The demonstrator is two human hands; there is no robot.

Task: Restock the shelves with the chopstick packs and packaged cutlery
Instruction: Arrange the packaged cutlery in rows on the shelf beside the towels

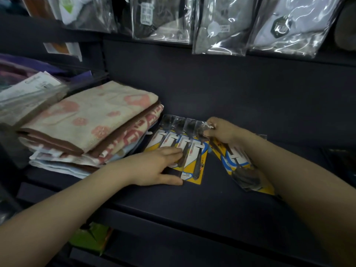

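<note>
Both forearms are bare up to the frame edge, no sleeves showing. The left hand and right hand wear no gloves, rings or watch.

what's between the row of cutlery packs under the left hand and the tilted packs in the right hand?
Head view: only bare dark shelf separates the flat row of cutlery packs from the tilted packs that the right hand holds.

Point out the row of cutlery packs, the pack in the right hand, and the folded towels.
Cutlery packs (189, 151): head view, white card.
Held pack (238, 160): head view, card middle.
Towels (92, 116): head view, top towel.
</note>
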